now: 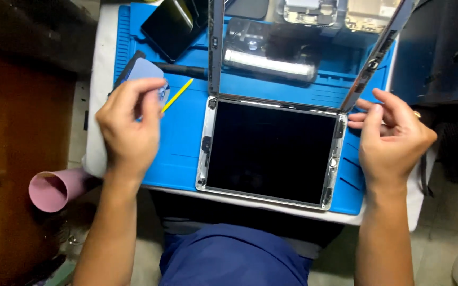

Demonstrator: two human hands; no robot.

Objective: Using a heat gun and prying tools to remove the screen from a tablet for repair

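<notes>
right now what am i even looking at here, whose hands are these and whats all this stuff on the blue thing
One picture, taken by a camera worn on a person's head, looking down at their own two bare hands. On a blue work mat lies an opened tablet; its glass front panel is lifted up like a lid. The right hand steadies that panel's edge. The left hand holds a pale blue plastic card. Nearby lie a yellow stick, a dark phone and a pink roll.

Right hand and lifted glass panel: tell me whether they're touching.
Touching. The head view shows the right hand with its fingertips pressed against the lower corner of the lifted glass panel, beside the tablet.
</notes>
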